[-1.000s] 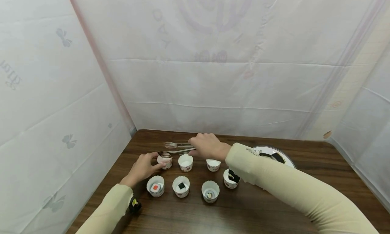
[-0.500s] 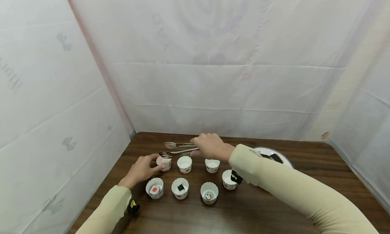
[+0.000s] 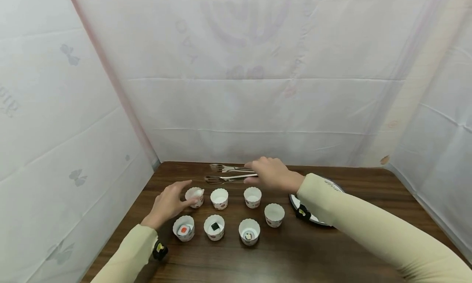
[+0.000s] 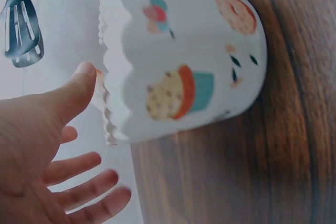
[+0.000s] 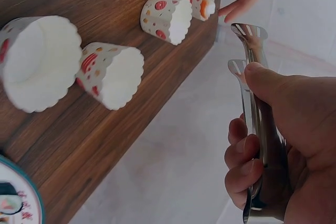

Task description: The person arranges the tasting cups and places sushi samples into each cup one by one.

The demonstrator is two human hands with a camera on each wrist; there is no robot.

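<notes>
My right hand grips a pair of metal tongs, their slotted ends pointing left and standing apart, above the back row of paper cups. Nothing shows between the ends. The left hand is beside the back-left paper cup, fingers extended and thumb by its scalloped rim; whether the thumb touches is unclear. That cup holds a small piece with orange on it. In the front row, cups hold a red-and-white sushi piece, a black-topped piece and a round roll.
Three more cups stand to the right of the back-left one: one cup, another and a third. A plate with sushi pieces lies partly under my right forearm. White sheeting borders the wooden table.
The tongs have moved right, away from the back-left cup, with my right hand. The left hand's fingers have spread slightly away from that cup.
</notes>
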